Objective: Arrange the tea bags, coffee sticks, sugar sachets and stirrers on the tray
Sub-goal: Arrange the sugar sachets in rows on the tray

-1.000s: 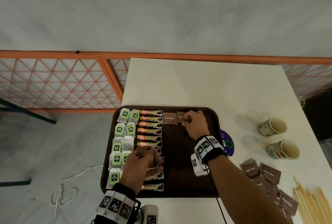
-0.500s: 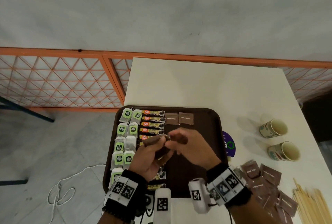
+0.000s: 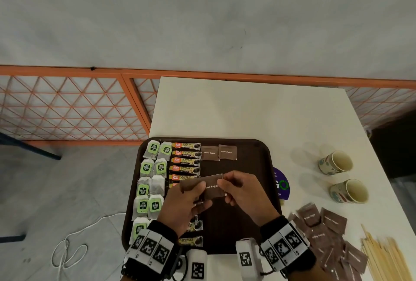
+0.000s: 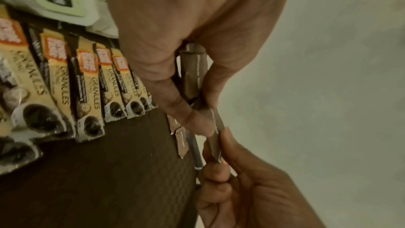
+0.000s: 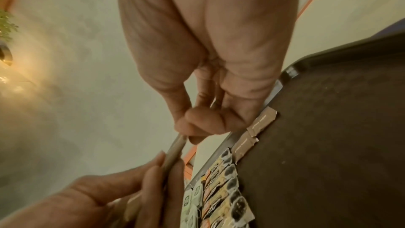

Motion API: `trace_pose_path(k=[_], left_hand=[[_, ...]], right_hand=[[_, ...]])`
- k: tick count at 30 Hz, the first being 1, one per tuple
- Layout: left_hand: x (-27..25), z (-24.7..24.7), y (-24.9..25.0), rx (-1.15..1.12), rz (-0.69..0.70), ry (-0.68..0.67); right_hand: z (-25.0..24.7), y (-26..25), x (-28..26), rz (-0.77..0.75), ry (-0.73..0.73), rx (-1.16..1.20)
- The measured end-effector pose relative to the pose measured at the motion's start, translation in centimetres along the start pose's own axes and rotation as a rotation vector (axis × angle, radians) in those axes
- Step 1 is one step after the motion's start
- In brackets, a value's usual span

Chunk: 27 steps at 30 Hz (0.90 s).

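Brown sugar sachets [image 3: 211, 188] are pinched above the tray [image 3: 245, 231] by both hands: left hand [image 3: 180, 208] fingers clamped on a small stack, right hand [image 3: 245, 193] fingers clamped on its top sachet. On the tray lie two placed sachets [image 3: 218, 152], nine tea bags [image 3: 149, 187] and a column of coffee sticks [image 3: 185, 161], partly hidden. Two paper cups [image 3: 342, 177] stand on the tabletop [image 3: 247, 112].

The right hand [image 5: 208, 68] pinches the top edge of a brown sachet [image 5: 173, 148] seen edge-on, while the left hand [image 5: 105, 197] grips it from below. Just beside the fingers lies the dark tray [image 5: 328, 127], with two sachets [image 5: 254, 133] and coffee sticks [image 5: 225, 195] lined up.
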<state>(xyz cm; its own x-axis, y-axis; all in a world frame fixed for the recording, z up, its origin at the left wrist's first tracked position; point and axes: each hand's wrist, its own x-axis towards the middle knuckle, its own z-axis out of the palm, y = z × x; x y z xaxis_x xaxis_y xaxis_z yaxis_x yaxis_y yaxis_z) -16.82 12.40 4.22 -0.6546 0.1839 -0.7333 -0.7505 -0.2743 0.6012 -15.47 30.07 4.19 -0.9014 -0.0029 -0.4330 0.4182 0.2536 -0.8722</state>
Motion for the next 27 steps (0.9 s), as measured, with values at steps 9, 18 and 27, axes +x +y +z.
trace_pose_path(k=[9, 18, 27], left_hand=[[-0.5, -2.5, -0.1, 0.078, 0.035, 0.235], [-0.5, -3.7, 1.0, 0.084, 0.01, 0.321], [0.1, -0.2, 1.5, 0.223, 0.125, 0.111]], right_hand=[[0.7, 3.1, 7.6, 0.236, 0.23, 0.028], [2.2, 4.1, 10.8, 0.344, 0.341, -0.268], [1.0, -2.1, 1.8, 0.063, -0.046, -0.036]])
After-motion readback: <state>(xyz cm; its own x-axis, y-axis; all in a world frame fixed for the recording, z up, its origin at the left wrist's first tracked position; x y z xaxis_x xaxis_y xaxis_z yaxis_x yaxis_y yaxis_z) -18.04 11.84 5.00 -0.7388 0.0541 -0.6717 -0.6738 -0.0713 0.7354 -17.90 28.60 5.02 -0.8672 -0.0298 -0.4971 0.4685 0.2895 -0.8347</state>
